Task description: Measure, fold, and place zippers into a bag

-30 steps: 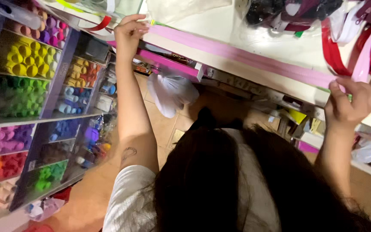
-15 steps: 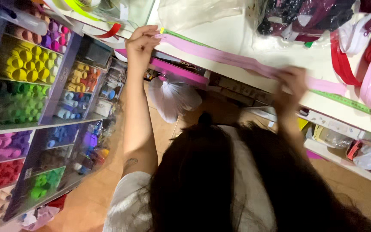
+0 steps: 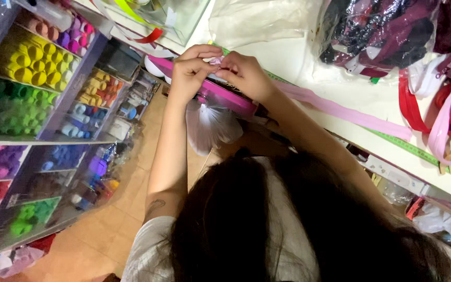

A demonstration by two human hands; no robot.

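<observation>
My left arm reaches straight out ahead of me, bare to the shoulder sleeve, and my left hand [image 3: 191,73] is bent at the wrist with fingers curled together, pinching the end of a pink tape [image 3: 340,108]. My right hand [image 3: 244,75] meets it from the other side, fingertips touching the left ones, closed on the same tape end; that arm comes in on a slant from lower right. Both hands sit over the near edge of a white counter [image 3: 298,62].

Far left of my left hand stand racks of thread spools [image 3: 19,62], sorted by colour in yellow, green, purple, red and blue. Between the racks and my left arm a strip of tan floor [image 3: 131,183] shows, narrow open room. Just under my hands lies a magenta box [image 3: 225,99], with a pale plastic bag [image 3: 212,125] hanging below it.

From my right hand the tape runs away to the right, flat along the counter's edge, beside a green measuring strip [image 3: 424,154]. Beyond my hands, a clear bag [image 3: 262,23] and a bag of dark maroon zippers [image 3: 382,31] lie on the counter. Far right, red and pink zippers [image 3: 444,115] pile up. The counter between is bare white.
</observation>
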